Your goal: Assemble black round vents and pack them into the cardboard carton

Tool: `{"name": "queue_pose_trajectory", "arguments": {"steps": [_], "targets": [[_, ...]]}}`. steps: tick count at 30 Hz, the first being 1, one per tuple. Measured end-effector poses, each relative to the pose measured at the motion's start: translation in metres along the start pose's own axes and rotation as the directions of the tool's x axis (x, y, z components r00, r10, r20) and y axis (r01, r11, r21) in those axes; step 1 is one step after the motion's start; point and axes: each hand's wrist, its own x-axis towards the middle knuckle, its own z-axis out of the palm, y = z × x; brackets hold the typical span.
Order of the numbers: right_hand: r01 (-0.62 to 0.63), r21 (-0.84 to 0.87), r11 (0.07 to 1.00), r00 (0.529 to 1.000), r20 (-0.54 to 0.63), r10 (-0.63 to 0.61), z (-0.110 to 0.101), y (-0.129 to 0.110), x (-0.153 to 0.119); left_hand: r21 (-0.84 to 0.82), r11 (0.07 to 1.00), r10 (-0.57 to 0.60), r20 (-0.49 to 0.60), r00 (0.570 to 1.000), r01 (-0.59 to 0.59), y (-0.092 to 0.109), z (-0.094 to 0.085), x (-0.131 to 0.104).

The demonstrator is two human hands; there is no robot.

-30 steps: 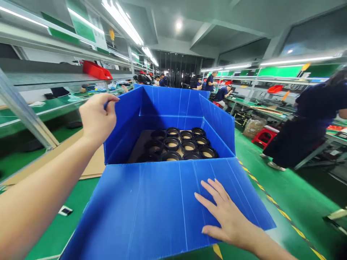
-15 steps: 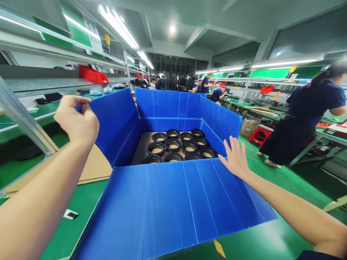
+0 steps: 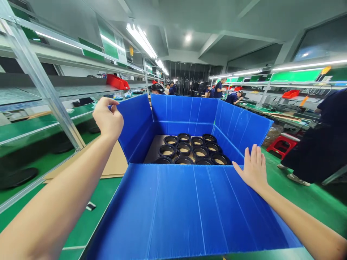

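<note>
Largest first: a blue box point(image 3: 173, 128), dead ahead at 12 o'clock, open at the top. The front flap point(image 3: 184, 206) is folded outward and spreads toward 6 o'clock, probably leaned that way to give access from the wearer's side. Back flap point(image 3: 184, 108) at 12 stands about upright; left flap point(image 3: 135, 119) at 11 and right flap point(image 3: 244, 119) at 1 flare outward, so the mouth is wide. A person point(image 3: 317, 130) in dark clothing stands off at 2 o'clock, a red stool point(image 3: 283, 145) just beside. Flat cardboard point(image 3: 115, 162) lies outside the box at 10, partly behind the left arm. Inside the box, a brown sheet point(image 3: 153, 148) lies under the contents, presumably as a level liner. Left hand point(image 3: 108, 119) at 11: narrow, thumb and fingertips pinched on the upper outer corner of the left flap, likely to keep it from swinging inward. Right hand point(image 3: 254, 169) at 1: wide, fingers extended, thumb apart, holding nothing, by the near right corner; whether the palm presses on the blue panel cannot be told. Smallest: black rings point(image 3: 200, 157), about a dozen in view, laid flat in rough rows, apparently one layer, the sheet visible through their centres. Nearest row partly hidden by the front edge.
</note>
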Motion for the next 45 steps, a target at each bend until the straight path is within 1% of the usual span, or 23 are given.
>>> {"name": "queue_pose_trajectory", "arguments": {"steps": [5, 11, 13, 17, 20, 22, 25, 26, 27, 28, 29, 30, 31, 32, 33, 34, 35, 36, 37, 38, 39, 41, 45], "targets": [[-0.03, -0.001, 1.0, 0.999, 0.016, 0.03, -0.001, -0.001, 0.002, -0.037, 0.996, 0.079, 0.086, 0.993, -0.076, 0.003, 0.004, -0.001], [-0.11, 0.022, 0.994, 0.992, 0.06, 0.109, -0.006, -0.002, 0.004, 0.009, 1.0, 0.027, -0.044, 0.999, -0.027, -0.007, 0.015, 0.01], [-0.093, 0.026, 0.995, 0.994, 0.063, 0.091, -0.006, -0.003, 0.005, 0.0, 0.998, 0.061, -0.004, 0.998, -0.061, -0.004, 0.015, 0.007], [-0.039, 0.036, 0.999, 0.999, 0.039, 0.037, -0.004, -0.006, 0.0, -0.035, 0.986, 0.169, 0.151, 0.974, -0.165, 0.01, 0.007, -0.009], [-0.014, 0.049, 0.999, 1.0, -0.001, 0.014, -0.003, -0.004, -0.009, -0.035, 0.981, 0.192, 0.13, 0.973, -0.189, 0.015, -0.006, -0.018], [0.011, 0.06, 0.998, 0.999, -0.039, -0.009, -0.005, 0.0, -0.013, -0.005, 0.969, 0.249, 0.059, 0.967, -0.249, 0.018, -0.019, -0.026], [0.086, 0.091, 0.992, 0.991, -0.112, -0.075, -0.015, 0.005, -0.012, 0.056, 0.913, 0.406, -0.061, 0.912, -0.403, 0.028, -0.045, -0.054], [0.127, 0.109, 0.986, 0.986, -0.125, -0.113, -0.021, 0.005, -0.009, 0.039, 0.888, 0.46, -0.03, 0.888, -0.459, 0.033, -0.054, -0.069], [0.179, 0.136, 0.974, 0.979, -0.122, -0.163, -0.027, 0.005, -0.005, -0.024, 0.858, 0.513, 0.069, 0.856, -0.512, 0.038, -0.062, -0.086], [0.245, 0.173, 0.954, 0.968, -0.099, -0.231, -0.034, 0.004, 0.001, -0.121, 0.829, 0.559, 0.225, 0.798, -0.547, 0.043, -0.07, -0.104], [0.327, 0.221, 0.919, 0.945, -0.055, -0.323, -0.041, 0.0, 0.009, -0.227, 0.805, 0.59, 0.407, 0.698, -0.548, 0.046, -0.076, -0.123], [0.417, 0.279, 0.865, 0.901, 0.003, -0.435, -0.049, -0.005, 0.019, -0.316, 0.792, 0.599, 0.571, 0.561, -0.523, 0.046, -0.081, -0.141], [0.499, 0.342, 0.796, 0.833, 0.063, -0.55, -0.056, -0.012, 0.03, -0.369, 0.79, 0.585, 0.695, 0.419, -0.49, 0.045, -0.083, -0.159], [0.559, 0.404, 0.725, 0.754, 0.118, -0.647, -0.062, -0.023, 0.043, -0.384, 0.796, 0.553, 0.776, 0.304, -0.468, 0.041, -0.083, -0.175], [0.586, 0.453, 0.671, 0.685, 0.166, -0.71, -0.066, -0.036, 0.056, -0.371, 0.805, 0.513, 0.828, 0.229, -0.462, 0.036, -0.081, -0.191], [0.58, 0.488, 0.653, 0.648, 0.21, -0.732, -0.069, -0.053, 0.07, -0.352, 0.809, 0.478, 0.86, 0.179, -0.472, 0.031, -0.078, -0.205], [0.538, 0.511, 0.671, 0.647, 0.261, -0.717, -0.069, -0.072, 0.084, -0.332, 0.804, 0.453, 0.879, 0.146, -0.493, 0.025, -0.073, -0.218], [0.46, 0.529, 0.713, 0.666, 0.325, -0.671, -0.066, -0.093, 0.096, -0.313, 0.793, 0.439, 0.889, 0.134, -0.523, 0.02, -0.068, -0.23], [0.349, 0.552, 0.757, 0.681, 0.406, -0.61, -0.061, -0.116, 0.107, -0.291, 0.779, 0.432, 0.891, 0.139, -0.555, 0.015, -0.063, -0.242], [0.215, 0.576, 0.789, 0.673, 0.498, -0.547, -0.055, -0.14, 0.115, -0.268, 0.767, 0.43, 0.889, 0.157, -0.584, 0.01, -0.059, -0.253], [0.081, 0.591, 0.802, 0.637, 0.589, -0.498, -0.046, -0.163, 0.121, -0.241, 0.76, 0.428, 0.884, 0.186, -0.604, 0.006, -0.055, -0.263], [-0.116, 0.574, 0.811, 0.509, 0.735, -0.447, -0.028, -0.205, 0.126, -0.204, 0.764, 0.429, 0.869, 0.246, -0.612, -0.001, -0.052, -0.28], [-0.287, 0.464, 0.838, 0.302, 0.874, -0.381, 0.006, -0.263, 0.127, -0.19, 0.792, 0.429, 0.85, 0.306, -0.58, -0.011, -0.056, -0.298]]}}
